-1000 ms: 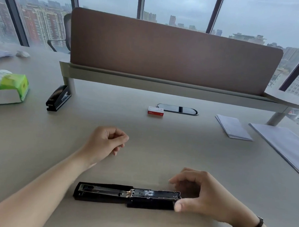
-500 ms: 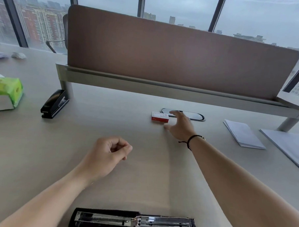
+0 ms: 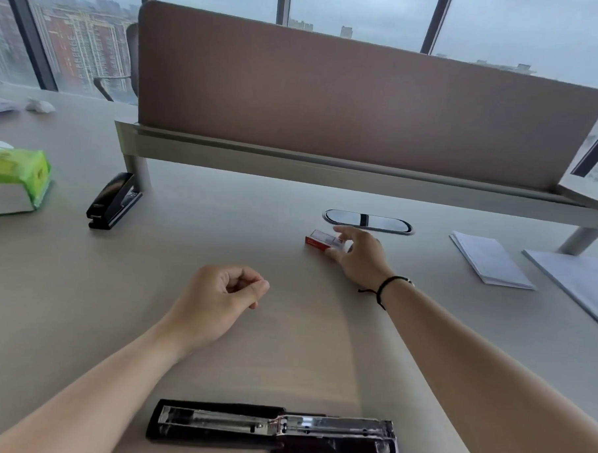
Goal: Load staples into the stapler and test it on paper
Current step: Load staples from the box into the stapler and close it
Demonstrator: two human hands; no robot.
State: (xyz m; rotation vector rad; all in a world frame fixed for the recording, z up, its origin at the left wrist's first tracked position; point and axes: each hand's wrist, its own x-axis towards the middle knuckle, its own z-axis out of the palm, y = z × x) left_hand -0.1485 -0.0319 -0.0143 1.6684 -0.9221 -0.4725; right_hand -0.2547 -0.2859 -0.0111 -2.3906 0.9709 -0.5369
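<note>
The pale wood-grain tabletop [image 3: 82, 285] carries the opened black stapler [image 3: 275, 430] flat at its near edge, metal channel exposed. The left hand [image 3: 215, 301] rests mid-tabletop, fingers curled, holding nothing. The right hand [image 3: 359, 254] pinches the red-and-white staple box [image 3: 321, 241] near the cable grommet [image 3: 368, 221]. Paper [image 3: 489, 260] lies toward the right edge. A brown divider panel [image 3: 347, 101] and windows stand beyond.
</note>
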